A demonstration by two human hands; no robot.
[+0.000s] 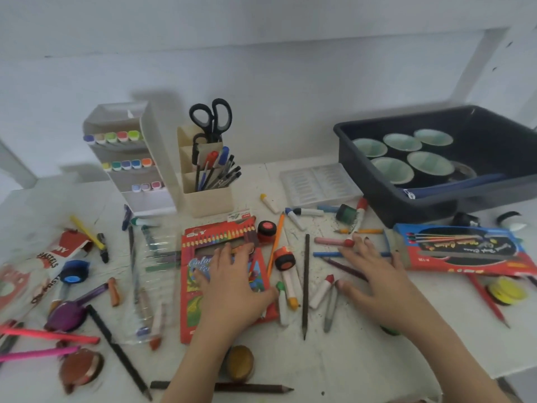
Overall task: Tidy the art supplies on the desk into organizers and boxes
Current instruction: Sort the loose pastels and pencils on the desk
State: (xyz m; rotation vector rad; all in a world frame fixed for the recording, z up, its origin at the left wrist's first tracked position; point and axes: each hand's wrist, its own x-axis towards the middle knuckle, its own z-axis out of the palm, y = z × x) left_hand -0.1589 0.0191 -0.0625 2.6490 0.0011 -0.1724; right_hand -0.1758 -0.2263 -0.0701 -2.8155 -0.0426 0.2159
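Left hand (232, 289) lies flat on the red coloured-pencil box (191, 301), fingers spread, gripping nothing. Right hand (374, 274), also spread wide, sits just right of it over a blue pencil (325, 253). The box is at desk centre, long axis running away from the person, pencil tips showing at its far end. Pen organizer (207, 196) stands just beyond.

Low in the centre of the frame, your left hand (232, 286) lies flat with fingers spread on a red coloured-pencil box (203, 237). Just to its right, your right hand (374, 274) spreads over loose markers and crayons on the white desk (348, 359). At upper left stand a marker rack (130, 158) and a pen holder (209, 199) with black scissors (212, 117); at upper right a dark bin (421, 210) holds pale green cups (392, 170).
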